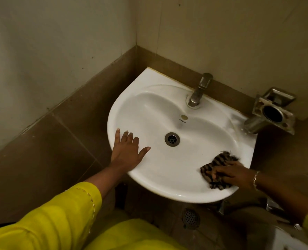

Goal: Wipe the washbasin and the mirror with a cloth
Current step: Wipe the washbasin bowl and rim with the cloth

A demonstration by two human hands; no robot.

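A white washbasin (155, 179) is mounted in the corner, with a metal drain (172, 139) in its bowl and a steel tap (199, 91) at the back. My left hand (127, 152) lies flat on the basin's left rim, fingers spread, holding nothing. My right hand (230, 175) presses a dark striped cloth (216, 163) onto the front right rim, fingers closed on the fabric. No mirror is in view.
A steel wall holder (272, 112) with a round cup ring hangs right of the basin. Brown tiles line the lower walls. A floor drain (190, 217) and pipe fittings (221, 207) sit below the basin. A white fixture (290, 240) shows at the bottom right.
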